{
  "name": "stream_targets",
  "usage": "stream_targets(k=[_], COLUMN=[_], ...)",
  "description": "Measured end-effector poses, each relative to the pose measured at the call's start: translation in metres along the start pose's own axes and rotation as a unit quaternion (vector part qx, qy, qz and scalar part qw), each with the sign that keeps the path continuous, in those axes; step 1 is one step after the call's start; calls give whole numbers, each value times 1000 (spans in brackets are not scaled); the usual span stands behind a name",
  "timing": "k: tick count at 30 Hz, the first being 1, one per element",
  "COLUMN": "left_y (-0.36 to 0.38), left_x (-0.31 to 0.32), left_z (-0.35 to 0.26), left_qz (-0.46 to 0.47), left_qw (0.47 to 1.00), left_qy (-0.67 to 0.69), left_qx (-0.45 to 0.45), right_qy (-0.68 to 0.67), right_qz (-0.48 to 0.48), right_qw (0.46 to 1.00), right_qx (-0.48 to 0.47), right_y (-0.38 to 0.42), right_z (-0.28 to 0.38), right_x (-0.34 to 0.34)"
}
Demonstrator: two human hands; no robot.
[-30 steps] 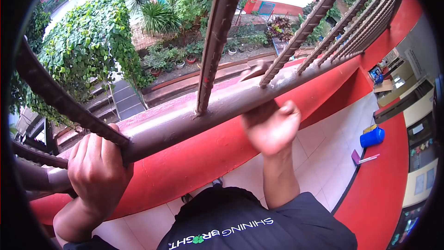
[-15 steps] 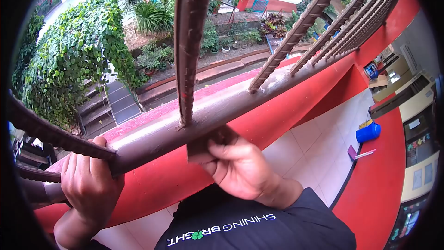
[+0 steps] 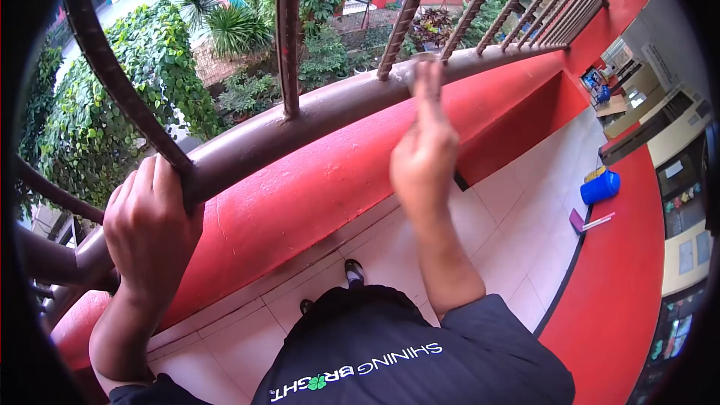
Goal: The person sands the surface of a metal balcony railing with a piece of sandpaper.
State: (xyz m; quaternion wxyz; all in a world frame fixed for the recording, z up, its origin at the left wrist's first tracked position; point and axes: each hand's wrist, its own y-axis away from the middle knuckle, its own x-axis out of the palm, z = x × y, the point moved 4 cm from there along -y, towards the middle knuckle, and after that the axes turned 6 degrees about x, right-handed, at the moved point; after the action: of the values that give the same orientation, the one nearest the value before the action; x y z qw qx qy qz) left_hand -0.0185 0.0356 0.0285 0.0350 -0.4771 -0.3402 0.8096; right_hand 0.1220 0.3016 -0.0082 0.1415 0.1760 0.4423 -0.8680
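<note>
A brown metal pipe rail [image 3: 255, 142] runs diagonally across the head view, with twisted bars [image 3: 478, 1] rising from it. My left hand [image 3: 152, 229] is wrapped round the rail at the left, beside the base of a bar. My right hand [image 3: 426, 154] reaches farther along, its fingers pressed over the top of the rail near a pale, scuffed patch. Under those fingertips only a thin edge of a sheet that looks like sandpaper [image 3: 427, 55] shows; motion blurs the fingers and the rest is hidden.
Below the rail is a red ledge [image 3: 300, 206], then a pale tiled floor [image 3: 487, 214]. A blue container [image 3: 600, 187] and a purple dustpan [image 3: 577, 220] are at the right. Leafy plants [image 3: 124, 82] grow beyond the bars.
My right hand has moved away along the rail, from below it near a middle bar to its top farther right. My left hand keeps its hold. The view has shifted, showing my feet.
</note>
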Motion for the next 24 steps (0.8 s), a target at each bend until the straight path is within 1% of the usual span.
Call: stream_targets(k=[2,3,5,6,8,9,10,12,13,14,16,17,18,20,21,22,23,24], left_y=[0,0,0,1,1,1,2,2,2,3,2,2,3,4,3,5,5,3], left_x=[0,1,2,2,3,2,3,4,4,4,4,5,5,6,8,9,9,9], left_z=[0,1,1,1,4,4,3,2,2,2,4,3,3,3,5,6,5,6], left_qz=[-5,-11,-9,-8,-13,-16,-16,-19,-13,-7,-27,-28,-27,-34,-18,-2,-16,-21], left_qw=[1000,1000,1000,1000,1000,1000,1000,1000,1000,1000,999,999,1000,999,1000,1000,1000,1000], left_qy=[9,8,9,12,4,3,4,-2,1,3,-11,-9,-7,-9,-3,4,-9,-11], left_qx=[-5,-1,-1,-4,-7,-3,3,6,5,0,15,12,10,24,16,6,12,9], right_qy=[-39,-40,-26,75,-29,-23,-23,47,46,44,40,24,25,76,70,74,65,55], right_qz=[87,85,2,-10,92,135,135,65,28,30,94,112,110,51,9,7,39,67], right_qw=[995,995,999,997,995,987,987,996,997,998,994,989,989,996,996,996,997,991], right_qx=[-40,-40,-27,-24,18,-86,-84,-33,48,46,-39,-97,-94,-1,49,55,-22,-99], right_y=[47,45,31,23,47,69,69,47,29,37,62,87,84,58,39,39,55,79], right_z=[49,48,31,12,65,88,85,66,50,56,92,115,112,82,69,69,85,114], right_x=[16,18,17,16,18,28,28,21,14,17,29,39,39,30,22,22,30,38])
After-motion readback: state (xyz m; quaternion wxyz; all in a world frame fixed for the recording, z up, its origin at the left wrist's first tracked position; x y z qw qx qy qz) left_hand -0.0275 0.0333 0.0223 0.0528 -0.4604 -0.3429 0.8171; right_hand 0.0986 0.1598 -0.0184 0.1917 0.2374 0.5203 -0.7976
